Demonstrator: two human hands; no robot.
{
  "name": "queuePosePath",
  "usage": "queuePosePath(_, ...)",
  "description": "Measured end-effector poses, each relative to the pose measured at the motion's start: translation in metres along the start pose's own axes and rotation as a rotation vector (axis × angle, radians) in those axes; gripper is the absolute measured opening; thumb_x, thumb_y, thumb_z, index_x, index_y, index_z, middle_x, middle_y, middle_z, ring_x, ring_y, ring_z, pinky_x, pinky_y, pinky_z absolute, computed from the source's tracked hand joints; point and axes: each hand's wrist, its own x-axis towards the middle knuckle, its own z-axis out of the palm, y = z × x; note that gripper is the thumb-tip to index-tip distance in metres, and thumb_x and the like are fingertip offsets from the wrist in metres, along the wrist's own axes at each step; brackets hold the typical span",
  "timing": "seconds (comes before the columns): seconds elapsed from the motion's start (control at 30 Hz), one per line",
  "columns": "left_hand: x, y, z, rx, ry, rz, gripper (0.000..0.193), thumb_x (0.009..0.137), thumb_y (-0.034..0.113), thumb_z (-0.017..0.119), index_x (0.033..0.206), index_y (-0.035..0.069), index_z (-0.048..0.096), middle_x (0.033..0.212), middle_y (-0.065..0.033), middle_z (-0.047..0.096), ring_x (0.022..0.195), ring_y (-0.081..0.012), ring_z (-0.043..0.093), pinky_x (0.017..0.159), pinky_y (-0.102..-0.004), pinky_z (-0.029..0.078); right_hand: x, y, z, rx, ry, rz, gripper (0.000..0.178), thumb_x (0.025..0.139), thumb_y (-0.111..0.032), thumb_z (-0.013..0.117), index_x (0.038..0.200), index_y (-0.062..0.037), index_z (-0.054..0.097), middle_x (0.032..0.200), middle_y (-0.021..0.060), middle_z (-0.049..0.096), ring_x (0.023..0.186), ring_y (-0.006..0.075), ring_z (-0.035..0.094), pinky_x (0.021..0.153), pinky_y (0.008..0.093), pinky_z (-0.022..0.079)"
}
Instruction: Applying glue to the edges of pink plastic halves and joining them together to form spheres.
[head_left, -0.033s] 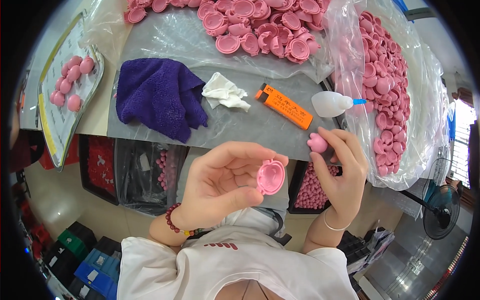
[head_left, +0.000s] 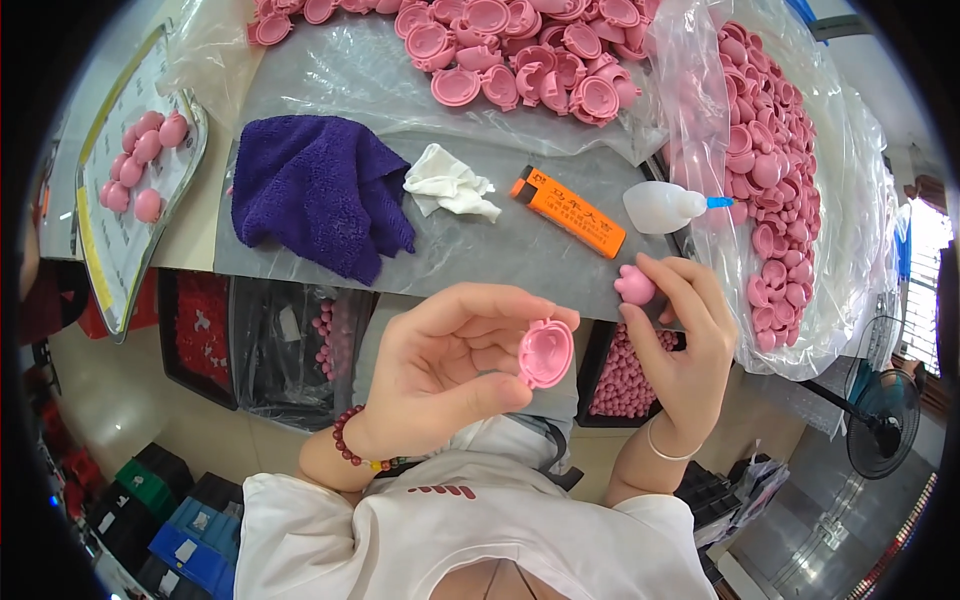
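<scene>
My left hand [head_left: 440, 350] pinches a hollow pink plastic half-shell [head_left: 547, 353] between thumb and fingers. The shell's open side, with its raised rim and small tabs, faces up and to the right. Over the table's front edge, my right hand [head_left: 690, 320] has a small rounded pink piece with little bumps [head_left: 635, 285] between thumb and forefinger. The two pink pieces are apart. Beyond the right hand lies a translucent white squeeze bottle [head_left: 662, 208] with a blue tip, beside an orange box [head_left: 572, 213].
A purple cloth [head_left: 310, 195] and a crumpled white tissue [head_left: 450, 184] lie on the grey table mat. Pink half-shells [head_left: 490, 50] are heaped at the back, with more in a plastic-lined container [head_left: 770, 170] at right. Pink balls [head_left: 147, 147] rest on a clipboard at left.
My left hand and the half-shell have shifted very slightly to the right. My right hand and its pink piece look unmoved.
</scene>
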Motion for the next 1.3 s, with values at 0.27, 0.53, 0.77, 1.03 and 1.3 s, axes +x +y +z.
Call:
queuePosePath(0.27,-0.003,-0.007,0.009,0.308,0.029,0.053,0.039,0.068,-0.002,0.064,0.103,-0.007,0.047,0.106,-0.0243,0.051,0.098,-0.0246,0.053,0.083,-0.0332,0.044,-0.013,-0.026,0.013,0.564,0.123,-0.186,0.036,0.043,0.006,0.061,0.08,0.0036,0.06,0.076,0.0136,0.058,0.066,0.0186,0.055,0.056,0.0252,0.042)
queuePosePath(0.53,-0.004,-0.004,0.011,0.606,0.007,0.11,0.038,0.062,-0.004,0.068,0.098,-0.007,0.054,0.103,-0.0229,0.054,0.094,-0.0228,0.055,0.079,-0.0304,0.045,-0.016,-0.019,0.019,0.551,0.116,-0.262,0.035,0.047,-0.002,0.072,0.08,-0.0004,0.062,0.078,0.0103,0.058,0.064,0.0171,0.054,0.052,0.023,0.04)
queuePosePath(0.77,0.0,-0.006,0.007,0.584,-0.023,0.186,0.048,0.057,0.005,0.074,0.099,-0.006,0.054,0.101,-0.022,0.055,0.093,-0.0235,0.056,0.08,-0.0304,0.043,-0.025,-0.027,0.024,0.477,0.18,-0.307,0.031,0.054,0.001,0.071,0.083,-0.0045,0.061,0.068,0.0042,0.057,0.056,0.0145,0.051,0.049,0.0228,0.04)
queuePosePath(1.03,-0.002,-0.004,0.005,0.401,0.089,0.174,0.051,0.053,0.007,0.078,0.097,-0.005,0.055,0.088,-0.0155,0.059,0.086,-0.0225,0.058,0.072,-0.0288,0.046,-0.017,0.007,0.024,0.499,0.624,-0.068,0.02,0.07,-0.003,0.059,0.087,0.0026,0.051,0.08,0.0112,0.053,0.065,0.0136,0.047,0.053,0.0206,0.037)
queuePosePath(1.3,0.0,-0.002,0.002,0.091,0.055,0.083,0.046,0.054,0.012,0.079,0.091,-0.002,0.056,0.086,-0.0144,0.059,0.084,-0.0233,0.058,0.072,-0.0295,0.047,0.02,0.019,0.021,0.172,0.542,0.023,0.033,0.069,-0.003,0.061,0.099,0.0042,0.051,0.087,0.0061,0.051,0.078,0.0129,0.044,0.064,0.022,0.035)
